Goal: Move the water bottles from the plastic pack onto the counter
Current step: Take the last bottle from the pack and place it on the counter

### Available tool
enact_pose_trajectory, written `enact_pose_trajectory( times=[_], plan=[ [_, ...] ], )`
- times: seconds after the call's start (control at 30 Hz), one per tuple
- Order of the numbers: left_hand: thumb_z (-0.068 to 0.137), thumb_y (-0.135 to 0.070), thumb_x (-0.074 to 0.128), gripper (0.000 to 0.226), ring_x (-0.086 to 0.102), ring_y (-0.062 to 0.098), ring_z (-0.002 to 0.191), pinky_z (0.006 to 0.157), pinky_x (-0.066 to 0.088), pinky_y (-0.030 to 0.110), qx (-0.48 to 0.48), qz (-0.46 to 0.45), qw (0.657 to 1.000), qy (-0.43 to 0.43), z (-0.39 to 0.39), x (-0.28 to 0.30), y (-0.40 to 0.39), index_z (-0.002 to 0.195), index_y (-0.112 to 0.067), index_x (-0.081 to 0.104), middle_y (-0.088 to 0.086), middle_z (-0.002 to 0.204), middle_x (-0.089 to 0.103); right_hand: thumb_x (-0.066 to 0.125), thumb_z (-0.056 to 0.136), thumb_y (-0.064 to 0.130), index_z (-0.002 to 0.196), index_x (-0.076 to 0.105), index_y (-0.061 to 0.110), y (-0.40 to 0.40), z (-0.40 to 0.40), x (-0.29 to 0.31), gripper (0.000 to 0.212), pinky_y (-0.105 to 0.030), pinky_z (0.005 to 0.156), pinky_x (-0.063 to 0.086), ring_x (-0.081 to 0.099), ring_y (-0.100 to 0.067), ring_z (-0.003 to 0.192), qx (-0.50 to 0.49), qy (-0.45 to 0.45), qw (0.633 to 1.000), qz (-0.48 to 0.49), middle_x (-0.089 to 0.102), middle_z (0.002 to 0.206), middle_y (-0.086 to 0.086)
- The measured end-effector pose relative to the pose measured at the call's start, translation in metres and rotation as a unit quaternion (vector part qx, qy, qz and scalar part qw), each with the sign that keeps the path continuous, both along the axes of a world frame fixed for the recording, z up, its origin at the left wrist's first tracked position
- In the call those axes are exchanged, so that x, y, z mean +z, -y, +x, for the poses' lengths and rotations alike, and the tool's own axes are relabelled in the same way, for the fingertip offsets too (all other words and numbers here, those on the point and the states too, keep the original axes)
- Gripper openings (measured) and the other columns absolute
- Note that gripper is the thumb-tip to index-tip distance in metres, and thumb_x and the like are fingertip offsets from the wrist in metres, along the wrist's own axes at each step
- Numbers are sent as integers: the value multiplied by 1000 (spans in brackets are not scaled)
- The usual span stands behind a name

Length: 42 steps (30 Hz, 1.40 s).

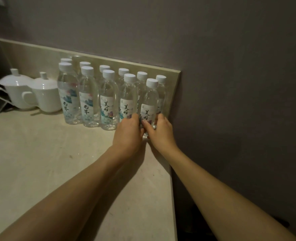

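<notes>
Dim light; grey-mauve wall behind beige backsplash; two white lidded cups at left

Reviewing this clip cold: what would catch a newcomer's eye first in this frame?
Two rows of white-capped water bottles stand on the counter against the backsplash, running to the right wall. Both hands meet at the front-right bottle: the left hand and right hand curl round its base. Two lidded white cups sit left of the rows.
</notes>
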<state>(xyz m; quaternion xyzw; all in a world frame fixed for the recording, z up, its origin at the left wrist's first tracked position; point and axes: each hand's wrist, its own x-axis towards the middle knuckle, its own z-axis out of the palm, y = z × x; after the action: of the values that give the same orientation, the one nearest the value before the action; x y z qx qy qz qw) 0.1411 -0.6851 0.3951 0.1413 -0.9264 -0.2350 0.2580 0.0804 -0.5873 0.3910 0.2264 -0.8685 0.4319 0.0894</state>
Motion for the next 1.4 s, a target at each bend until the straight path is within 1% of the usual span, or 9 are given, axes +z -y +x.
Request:
enact_pose_trajectory(
  times=[0.1, 0.2, 0.33, 0.47, 0.6, 0.73, 0.83, 1.17, 1.4],
  plan=[
    [95, -19, 59, 25, 63, 33, 100, 86, 51, 44, 1, -4, 1000, -1, -4, -1, 2, 115, -5, 57, 17, 108, 68, 59, 91, 43, 114, 52, 1, 4, 0, 3, 48, -49, 92, 46, 54, -35, 111, -10, -2, 1000, 19, 55, 120, -17],
    [96, -18, 58, 24, 63, 34, 101, 84, 50, 43, 3, -7, 1000, 1, -8, -2, 4, 115, -4, 57, 18, 109, 69, 57, 92, 42, 121, 49, -1, 9, 0, 6, 53, -45, 93, 45, 52, -37, 115, -25, -11, 999, 38, 53, 126, -19],
    [96, -18, 56, 23, 63, 38, 100, 80, 49, 45, 8, -17, 1000, 4, -12, -3, 5, 113, -3, 56, 20, 108, 68, 56, 94, 41, 119, 48, -3, 12, 1, 6, 51, -40, 84, 45, 55, -38, 112, -37, -27, 998, 52, 56, 123, -22],
    [96, -17, 55, 23, 63, 37, 99, 80, 49, 44, 6, -21, 1000, 1, -13, -4, 6, 114, -4, 56, 20, 108, 68, 56, 94, 40, 118, 45, -2, 12, 3, 7, 49, -39, 77, 45, 57, -41, 109, -43, -37, 997, 60, 60, 120, -24],
    [95, -17, 57, 26, 64, 36, 101, 84, 51, 47, 0, -11, 1000, 0, -13, -4, 6, 117, -4, 56, 18, 110, 68, 55, 96, 36, 115, 46, 0, 9, 2, 8, 42, -33, 71, 37, 58, -39, 108, -23, -52, 996, 67, 60, 118, -22],
    [95, -17, 58, 26, 64, 35, 101, 85, 51, 47, 1, -7, 1000, -3, -13, -5, 6, 117, -4, 56, 18, 109, 68, 54, 96, 35, 116, 46, -1, 10, 0, 8, 43, -35, 74, 41, 58, -40, 108, -18, -48, 996, 73, 59, 119, -23],
    [95, -17, 57, 24, 64, 35, 99, 84, 51, 46, 1, -7, 1000, -11, -12, -5, 5, 116, -5, 56, 18, 108, 68, 51, 97, 36, 118, 45, -2, 11, -1, 7, 44, -32, 71, 36, 58, -40, 107, -18, -47, 995, 88, 59, 118, -24],
    [96, -15, 51, 19, 61, 36, 96, 77, 47, 44, 18, 10, 1000, -22, -10, -4, -2, 111, -4, 55, 18, 106, 66, 43, 100, 35, 122, 42, -1, 17, -1, 10, 42, -34, 74, 32, 53, -43, 112, -21, -10, 993, 115, 53, 125, -25],
    [96, -14, 55, 19, 62, 31, 96, 78, 52, 43, 32, 43, 998, -45, -8, -5, -8, 113, -7, 57, 14, 107, 66, 43, 100, 37, 122, 43, 3, 13, 0, 11, 40, -34, 76, 35, 53, -40, 112, -10, 17, 994, 105, 54, 124, -22]
  ],
)
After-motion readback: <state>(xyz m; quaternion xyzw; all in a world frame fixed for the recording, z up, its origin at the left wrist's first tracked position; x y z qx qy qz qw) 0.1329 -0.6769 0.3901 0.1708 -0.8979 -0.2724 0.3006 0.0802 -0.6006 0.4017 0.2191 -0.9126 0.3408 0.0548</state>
